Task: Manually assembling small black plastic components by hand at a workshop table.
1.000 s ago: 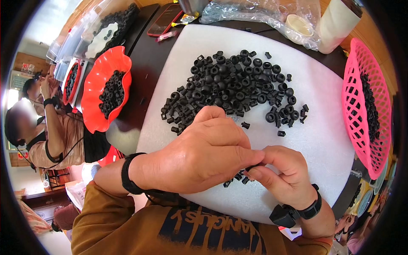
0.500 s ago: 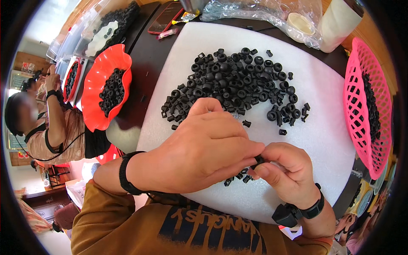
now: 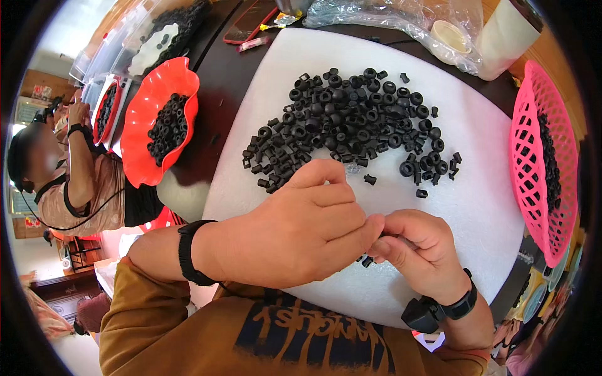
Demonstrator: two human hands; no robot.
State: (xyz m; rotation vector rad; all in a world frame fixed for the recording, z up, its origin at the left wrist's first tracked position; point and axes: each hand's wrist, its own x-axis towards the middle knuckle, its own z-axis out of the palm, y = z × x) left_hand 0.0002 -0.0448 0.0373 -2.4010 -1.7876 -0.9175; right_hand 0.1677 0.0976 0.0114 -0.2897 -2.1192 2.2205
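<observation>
the person's left hand (image 3: 295, 235) and right hand (image 3: 417, 250) meet fingertip to fingertip low over the near edge of the white foam sheet (image 3: 495, 207), both curled nearly closed. between them there seems to be 1 small black rubber piece (image 3: 380, 234), pinched where the tips touch, but the left hand's knuckles cover most of it and i cannot tell which hand really has the hold, or whether there are 2 pieces being pressed together. a couple of loose bits (image 3: 367, 261) lie on the foam right under the hands. the main heap of black rubber grommets (image 3: 348, 128) sits well apart, further up the sheet, with stragglers trailing toward the right. to my eye the chief risk is the piece slipping: it is tiny, gripped only by fingertip skin, and springy rubber squeezed off-centre tends to shoot out. if it goes, it could bounce off the foam and over the near edge into the lap, or roll in among the loose bits where it cannot be told from the rest. the left forearm also hangs close to the red bowl (image 3: 141, 135) of finished-looking black parts, so a wide elbow swing might tip that. the pink basket (image 3: 533, 163) on the right stands near the sheet's edge, and a careless reach could nudge it.
</observation>
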